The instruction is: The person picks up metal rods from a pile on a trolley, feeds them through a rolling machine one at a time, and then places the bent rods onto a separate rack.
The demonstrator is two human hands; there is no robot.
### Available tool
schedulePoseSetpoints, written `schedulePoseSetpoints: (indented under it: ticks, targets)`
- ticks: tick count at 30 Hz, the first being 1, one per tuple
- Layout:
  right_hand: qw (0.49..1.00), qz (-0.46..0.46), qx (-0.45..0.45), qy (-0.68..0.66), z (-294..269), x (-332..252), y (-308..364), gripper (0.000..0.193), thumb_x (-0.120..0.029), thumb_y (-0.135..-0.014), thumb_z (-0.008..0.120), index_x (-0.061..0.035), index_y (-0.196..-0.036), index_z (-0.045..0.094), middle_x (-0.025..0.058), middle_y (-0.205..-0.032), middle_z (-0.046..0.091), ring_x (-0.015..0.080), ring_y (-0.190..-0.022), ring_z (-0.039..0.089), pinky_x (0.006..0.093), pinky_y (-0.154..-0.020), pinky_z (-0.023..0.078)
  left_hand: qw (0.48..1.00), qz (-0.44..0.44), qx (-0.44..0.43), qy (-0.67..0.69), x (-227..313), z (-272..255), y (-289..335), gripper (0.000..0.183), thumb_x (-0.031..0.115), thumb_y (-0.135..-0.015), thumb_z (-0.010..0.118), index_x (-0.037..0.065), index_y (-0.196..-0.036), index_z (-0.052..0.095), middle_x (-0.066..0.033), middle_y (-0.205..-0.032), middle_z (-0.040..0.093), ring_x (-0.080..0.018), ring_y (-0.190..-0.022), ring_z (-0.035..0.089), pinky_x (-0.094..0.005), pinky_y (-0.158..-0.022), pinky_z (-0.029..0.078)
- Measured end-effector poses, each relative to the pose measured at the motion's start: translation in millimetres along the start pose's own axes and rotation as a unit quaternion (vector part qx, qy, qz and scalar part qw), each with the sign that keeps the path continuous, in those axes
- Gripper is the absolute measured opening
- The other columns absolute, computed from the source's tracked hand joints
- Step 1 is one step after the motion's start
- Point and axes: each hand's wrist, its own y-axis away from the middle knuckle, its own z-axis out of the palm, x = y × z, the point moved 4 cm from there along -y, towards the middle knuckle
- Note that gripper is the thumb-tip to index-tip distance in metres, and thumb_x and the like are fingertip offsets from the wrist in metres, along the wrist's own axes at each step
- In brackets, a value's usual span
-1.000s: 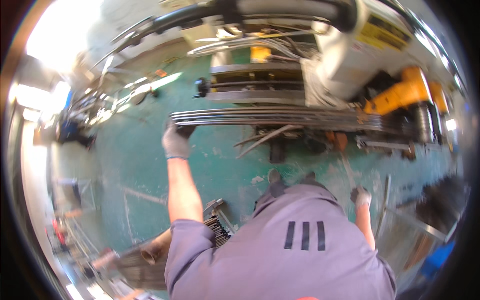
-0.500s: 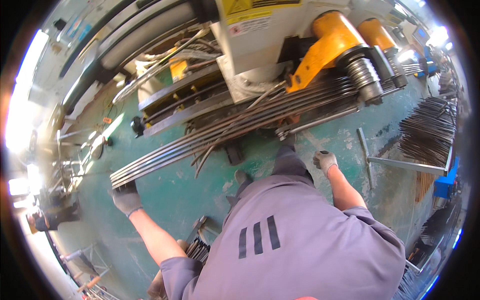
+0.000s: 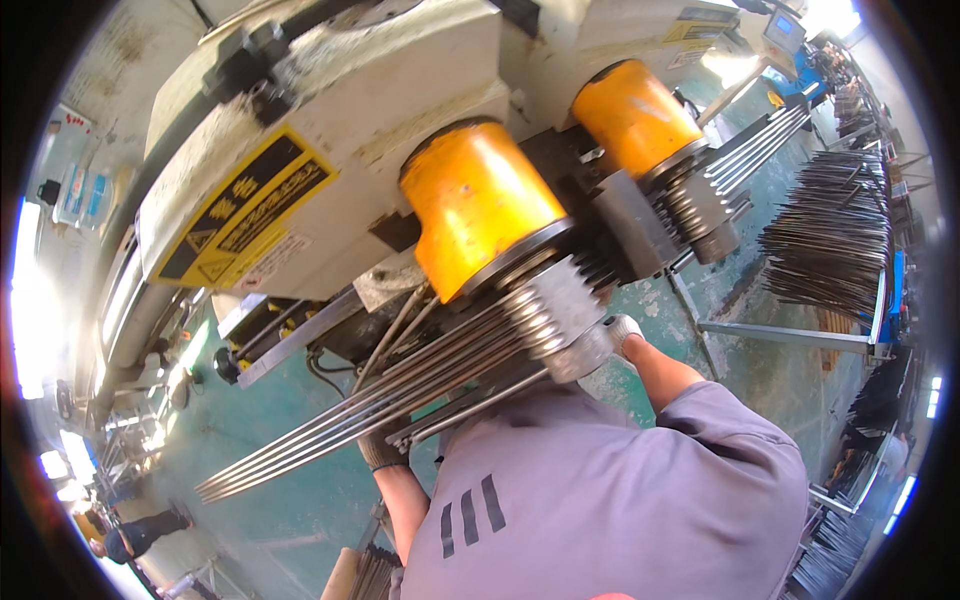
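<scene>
Your left hand point(image 3: 383, 448) has come away from the tips of the rods point(image 3: 370, 404)

Half a second ago your left glove was at the near ends of the rods; now those ends stick out well past it. Your right hand point(image 3: 625, 334), which showed apart from the machine point(image 3: 370, 130), now appears just beside the ridged roller point(image 3: 550, 315) under the big orange drum point(image 3: 480, 205). Your view has swung too, so the drum looms larger.

Take that drum as your marker. The rods lie below it, slanting from the roller down to the left in a spread bundle, their tips farthest from the drum. More rod lengths point(image 3: 757, 150) show on its right side, beyond a second orange drum point(image 3: 635, 115).

Your left hand is below and to the left of the drum, under the rods and close to the end of a short bar point(image 3: 470, 408). Its fingers are covered, so you cannot tell from here whether they grip anything. Your right hand is below and to the right of the drum, its fingers partly out of sight; whether they hold or touch something cannot be told.

Left of the drum is a yellow-and-black label point(image 3: 245, 210). Far to its right, a pile of dark rods point(image 3: 830, 235) sits on a metal frame point(image 3: 790, 337). Well off to the drum's lower left, another person point(image 3: 148, 533) is visible.
</scene>
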Motion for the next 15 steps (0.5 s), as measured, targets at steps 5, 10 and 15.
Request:
schedulePoseSetpoints:
  ticks: [5, 10, 15]
  targets:
    - [0.986, -0.025, 0.085, -0.143, -26.2, -54.7, 32.9, 0.027, -0.028, -0.095, 0.075, -0.0023, -0.09, 0.076, 0.0031, -0.073, 0.071, 0.0157, -0.064, 0.063, 0.0355, -0.062, 0.051, 0.97, 0.032, 0.037, 0.237, 26.3, -12.0, -25.5, 0.047, 0.044, -0.107, 0.051, 0.013, -0.138, 0.063, -0.0095, -0.142, 0.065, -0.0295, -0.13, 0.06, -0.0472, -0.107, 0.049]
    - [0.99, -0.034, 0.054, -0.124, -36.4, -95.0, 151.4, 0.04, -0.041, -0.095, 0.072, -0.0017, -0.097, 0.079, 0.012, -0.08, 0.076, 0.0211, -0.073, 0.071, 0.0389, -0.073, 0.056, 0.907, -0.029, 0.038, 0.419, 19.1, -28.5, -57.6, 0.046, 0.037, -0.11, 0.043, 0.007, -0.14, 0.06, -0.0166, -0.135, 0.065, -0.034, -0.125, 0.06, -0.0487, -0.105, 0.049]
    - [0.998, -0.022, 0.006, -0.061, -17.3, -92.0, 243.1, 0.052, -0.052, -0.097, 0.065, -0.0021, -0.097, 0.079, 0.0148, -0.085, 0.078, 0.0292, -0.081, 0.075, 0.0429, -0.081, 0.057, 0.711, -0.113, -0.138, 0.68, 23.1, 10.4, -55.6, 0.046, 0.029, -0.109, 0.041, 0.0, -0.142, 0.054, -0.0231, -0.145, 0.06, -0.0421, -0.125, 0.06, -0.0535, -0.104, 0.053]
